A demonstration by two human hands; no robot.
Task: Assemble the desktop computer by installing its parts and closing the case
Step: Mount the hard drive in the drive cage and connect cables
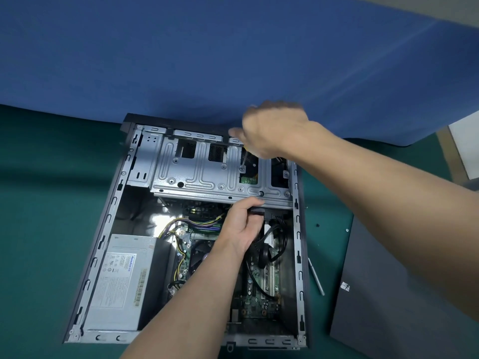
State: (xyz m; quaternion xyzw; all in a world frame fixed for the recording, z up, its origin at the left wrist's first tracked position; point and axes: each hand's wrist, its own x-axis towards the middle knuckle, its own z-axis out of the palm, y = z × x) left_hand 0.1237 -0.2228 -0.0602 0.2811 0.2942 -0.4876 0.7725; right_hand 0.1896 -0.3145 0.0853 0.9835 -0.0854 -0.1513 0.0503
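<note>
The open computer case [121, 177] lies flat on a green table. Its metal drive cage [197, 174] spans the far end. My right hand [272, 130] is above the cage's right side and grips a screwdriver [245, 159], whose tip meets a screw on the cage. My left hand [239, 224] reaches inside the case and holds the underside of the cage by its front edge, next to black cable connectors [272, 216]. The motherboard [259, 294] and the grey power supply [121, 275] sit in the case's near half.
The dark side panel [388, 307] lies on the green table [46, 203] right of the case. A thin silver tool [316, 277] and a few small screws [347, 230] lie between them. A blue partition [181, 60] stands right behind the case.
</note>
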